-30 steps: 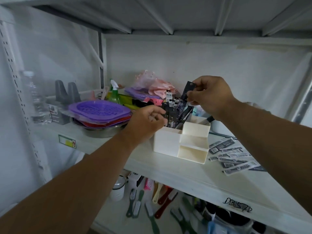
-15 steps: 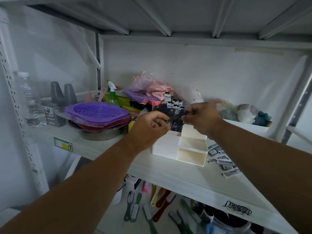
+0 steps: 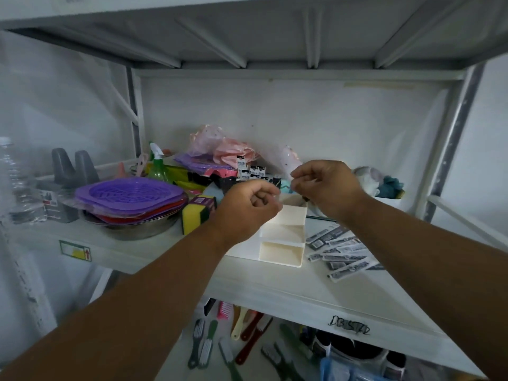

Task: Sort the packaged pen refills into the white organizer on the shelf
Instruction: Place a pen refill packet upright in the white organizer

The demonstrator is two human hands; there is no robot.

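I see both hands above the white organizer (image 3: 283, 229). The left hand (image 3: 247, 207) is curled and the right hand (image 3: 327, 188) is pinched, but I cannot tell if they hold anything. Loose refill packs (image 3: 343, 254) lie on the shelf (image 3: 302, 287), below and right of the right hand.

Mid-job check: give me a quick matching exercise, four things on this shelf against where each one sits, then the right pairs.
Things:
1. white organizer
2. loose refill packs
3. purple baskets
4. sponge

Places:
A. flat on the shelf, right of the organizer
B. stacked on a metal bowl
C. below both hands
D. between the bowl and the left hand

Pairs: 1-C, 2-A, 3-B, 4-D
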